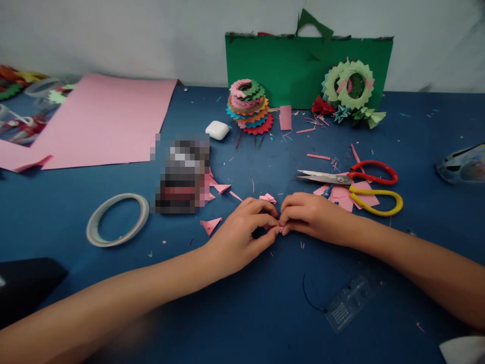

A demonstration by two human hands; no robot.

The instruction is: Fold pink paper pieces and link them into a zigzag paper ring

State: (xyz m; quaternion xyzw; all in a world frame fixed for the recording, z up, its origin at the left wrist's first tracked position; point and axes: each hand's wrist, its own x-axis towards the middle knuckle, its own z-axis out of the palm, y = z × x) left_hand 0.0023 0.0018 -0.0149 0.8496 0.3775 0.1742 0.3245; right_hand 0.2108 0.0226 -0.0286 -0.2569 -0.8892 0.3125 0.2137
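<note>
Working from afar, I hold a small pink paper (280, 229) between the left grip (242, 230) and the right grip (316, 217), both pinched narrow, at the middle of the counter (212, 328). Scissors (343, 179) lie just beyond the right grip, partly over pink scraps (342, 201). A tape roll (145, 212) lies at left, a pink sheet (109, 121) at far left; on the far side, a ring stack (248, 114) stands before a green board (280, 65).

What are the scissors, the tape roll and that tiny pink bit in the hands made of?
Scissors: grey, slightly shiny blades, so probably metal; smooth coloured handles, perhaps plastic.
Tape roll: pale and glossy, likely plastic tape; the core's material is unclear.
Pink bit: mostly covered, but probably matte paper, like the thin, sharply folded pink triangle nearby.
</note>
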